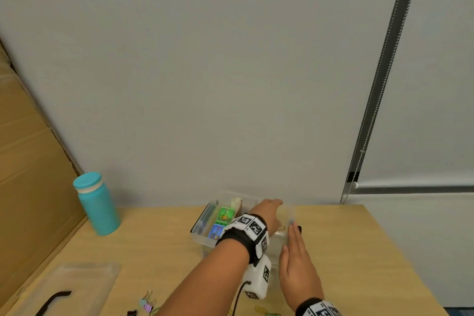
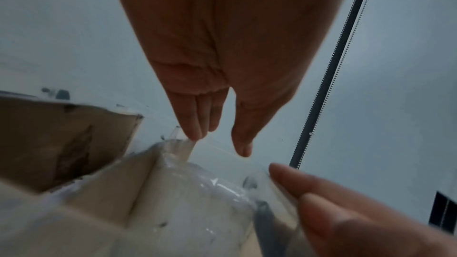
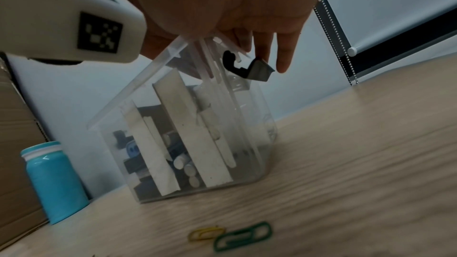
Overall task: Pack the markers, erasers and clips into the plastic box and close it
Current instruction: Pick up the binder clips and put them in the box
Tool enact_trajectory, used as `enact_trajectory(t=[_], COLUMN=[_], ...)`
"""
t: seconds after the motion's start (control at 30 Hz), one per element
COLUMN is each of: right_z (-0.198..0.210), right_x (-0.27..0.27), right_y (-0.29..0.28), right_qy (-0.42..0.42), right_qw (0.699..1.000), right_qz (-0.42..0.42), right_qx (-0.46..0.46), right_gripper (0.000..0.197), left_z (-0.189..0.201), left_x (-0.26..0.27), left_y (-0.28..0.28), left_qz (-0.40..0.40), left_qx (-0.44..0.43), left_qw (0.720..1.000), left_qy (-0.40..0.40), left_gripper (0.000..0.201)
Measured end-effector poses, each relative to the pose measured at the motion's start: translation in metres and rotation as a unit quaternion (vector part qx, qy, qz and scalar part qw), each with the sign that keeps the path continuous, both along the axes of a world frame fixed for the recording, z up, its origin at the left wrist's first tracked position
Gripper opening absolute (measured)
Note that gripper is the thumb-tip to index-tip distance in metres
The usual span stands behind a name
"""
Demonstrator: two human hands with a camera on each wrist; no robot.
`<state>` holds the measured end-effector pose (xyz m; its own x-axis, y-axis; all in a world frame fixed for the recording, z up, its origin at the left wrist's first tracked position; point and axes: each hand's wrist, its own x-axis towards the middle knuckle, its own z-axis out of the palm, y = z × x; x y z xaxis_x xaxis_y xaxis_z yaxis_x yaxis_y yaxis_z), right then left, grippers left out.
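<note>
I read the left hand as reaching over the clear plastic box at 12 o'clock on the table; in the left wrist view its fingers are straight and held together, tips touching the box's far rim, thumb apart and holding nothing. The right hand lies flat along the box's 3 o'clock side, fingers extended and unbent, pressing the wall near the black latch (the right wrist view shows one fingertip just beside that latch; contact with it I cannot tell). Inside the box I see a green eraser and a blue eraser at its 9 o'clock end, and white sticks and pale dividers through the wall. Still out on the table: binder clips at 6 o'clock, and a yellow paper clip beside a green paper clip. The clear lid, with its black handle, lies at 8 o'clock. A teal bottle stands at 10 o'clock against cardboard. Pale wall behind; roller blind with bead chain at 2 o'clock.
</note>
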<state>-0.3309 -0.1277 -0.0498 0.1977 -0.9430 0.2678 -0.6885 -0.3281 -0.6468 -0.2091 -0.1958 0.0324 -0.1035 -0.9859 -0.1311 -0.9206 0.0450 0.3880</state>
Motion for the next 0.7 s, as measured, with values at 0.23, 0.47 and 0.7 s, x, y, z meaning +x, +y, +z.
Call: enact_trajectory(t=[0.23, 0.47, 0.7], right_z=[-0.001, -0.002, 0.013], right_x=[-0.003, 0.0, 0.037], right_y=[0.001, 0.001, 0.057], right_qy=[0.014, 0.075, 0.055], right_qw=[1.0, 0.997, 0.988], right_qz=[0.003, -0.035, -0.004], right_qx=[0.016, -0.002, -0.146], right_gripper=[0.054, 0.052, 0.045], left_z=[0.003, -0.038, -0.086], left_x=[0.036, 0.106, 0.215], left_y=[0.066, 0.165, 0.252], left_qz=[0.002, 0.046, 0.222], left_qx=[-0.127, -0.153, -0.103], left_qw=[0.985, 0.977, 0.959], left_qy=[0.119, 0.142, 0.142], left_gripper=[0.046, 0.051, 0.039])
